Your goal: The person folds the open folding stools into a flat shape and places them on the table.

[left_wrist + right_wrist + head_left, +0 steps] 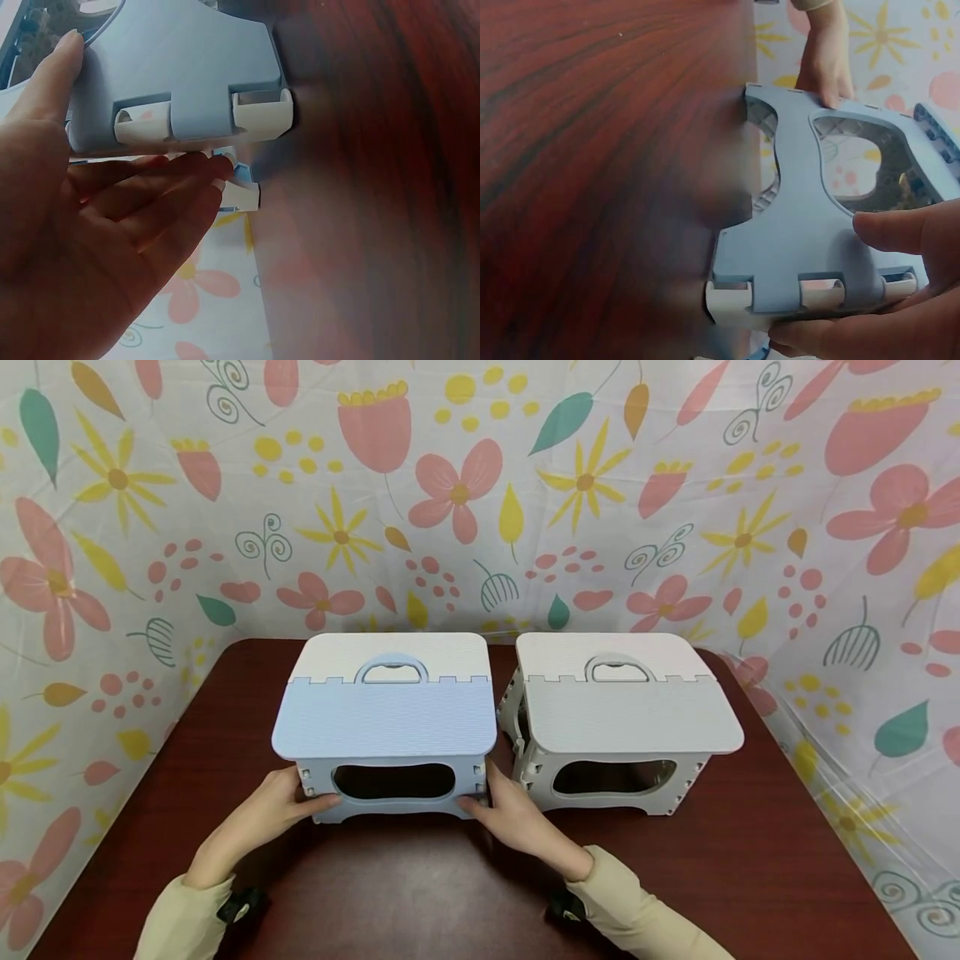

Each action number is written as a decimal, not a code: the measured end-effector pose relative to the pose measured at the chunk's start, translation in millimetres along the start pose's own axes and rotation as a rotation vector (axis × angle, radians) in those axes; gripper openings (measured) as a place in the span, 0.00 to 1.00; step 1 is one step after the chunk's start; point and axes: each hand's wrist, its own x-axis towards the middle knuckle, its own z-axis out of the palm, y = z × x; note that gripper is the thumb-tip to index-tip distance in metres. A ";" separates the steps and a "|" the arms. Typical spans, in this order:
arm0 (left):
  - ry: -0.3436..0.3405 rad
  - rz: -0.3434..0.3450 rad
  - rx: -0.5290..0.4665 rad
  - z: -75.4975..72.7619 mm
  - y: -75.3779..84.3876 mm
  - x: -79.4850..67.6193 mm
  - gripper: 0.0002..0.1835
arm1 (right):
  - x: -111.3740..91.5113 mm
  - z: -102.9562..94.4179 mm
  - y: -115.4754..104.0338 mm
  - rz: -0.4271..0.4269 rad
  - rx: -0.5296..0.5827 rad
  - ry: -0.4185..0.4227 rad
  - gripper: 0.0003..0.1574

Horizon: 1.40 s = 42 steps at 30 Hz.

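Note:
A blue folding step stool (386,718) with a white rear top half stands unfolded on the table. My left hand (262,814) grips its left front corner, the thumb on the front panel and the fingers along the side hinges. At the right front corner, my right hand (521,818) holds the stool the same way, thumb near the oval opening. The left wrist view shows the left hand's fingers (161,191) below white hinge tabs (262,116). In the right wrist view the blue front panel (802,180) lies between both hands.
A grey folding step stool (626,718) with a white rear top half stands unfolded close to the right of the blue one. Both are on a dark red-brown table (390,893). Behind it hangs a flower-patterned cloth (457,560). Each wrist wears a black strap.

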 end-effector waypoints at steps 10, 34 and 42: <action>-0.019 -0.001 0.008 4.3 -2.9 3.2 0.40 | 5.9 6.5 2.5 0.056 0.065 -0.013 0.42; 0.027 -0.043 -0.090 9.4 1.5 4.5 0.40 | 9.4 23.1 8.3 0.076 0.190 0.082 0.44; 0.014 -0.037 -0.105 9.0 0.0 4.8 0.40 | 9.7 22.3 7.3 0.076 0.207 0.058 0.39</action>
